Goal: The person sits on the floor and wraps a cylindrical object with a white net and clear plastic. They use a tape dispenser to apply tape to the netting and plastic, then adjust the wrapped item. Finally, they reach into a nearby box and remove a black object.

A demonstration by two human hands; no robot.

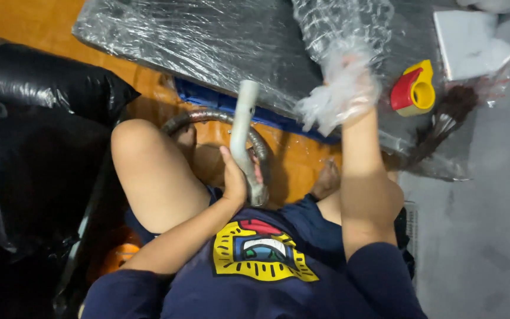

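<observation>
My left hand [235,177] grips a bent metal pipe [243,127], pale at its upper end and grey at the lower end, held upright over my lap. My right hand [342,88] is raised and wrapped in crumpled clear plastic film [337,53], pulling a strip of it up from the wrapped dark panel [208,41] in front of me. A second curved metal pipe [202,116] arcs behind the held one, near my raised left knee [143,165].
A red and yellow tape dispenser [413,88] lies on the wrapped panel at the right, beside a white block [470,44] and a dark brush [444,121]. Black plastic bags [25,147] fill the left. Orange floor [25,20] shows at top left, grey floor [485,224] at right.
</observation>
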